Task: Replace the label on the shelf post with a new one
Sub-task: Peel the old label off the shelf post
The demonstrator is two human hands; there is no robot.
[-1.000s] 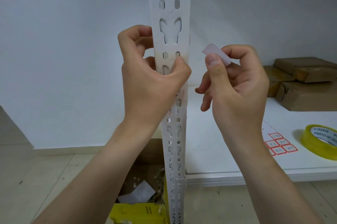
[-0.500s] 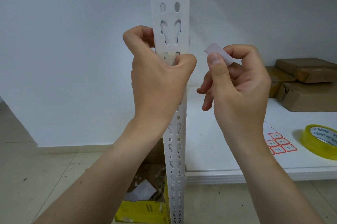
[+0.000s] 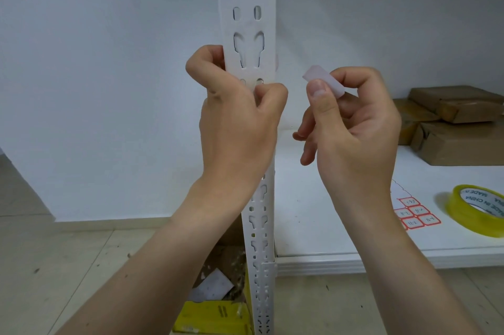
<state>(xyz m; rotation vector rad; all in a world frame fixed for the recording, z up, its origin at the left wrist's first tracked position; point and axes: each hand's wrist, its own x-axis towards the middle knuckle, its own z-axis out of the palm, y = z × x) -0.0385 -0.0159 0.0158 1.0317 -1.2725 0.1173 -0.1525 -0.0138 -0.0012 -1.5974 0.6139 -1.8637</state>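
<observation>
Since a second ago the left hand [image 3: 237,127] has crept up the shelf post [image 3: 246,21]. Its thumb now presses just under the paired oval slots, and its fingers curl round the post's left edge. Across a narrow open gap right of the post, the right hand [image 3: 354,127] pinches a pale label [image 3: 321,81] between thumb and forefinger.

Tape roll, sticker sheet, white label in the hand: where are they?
Tape roll [image 3: 461,214]: head view, yellow outer side.
Sticker sheet [image 3: 417,216]: head view, red-bordered stickers.
White label [image 3: 319,74]: head view, free top end.
</observation>
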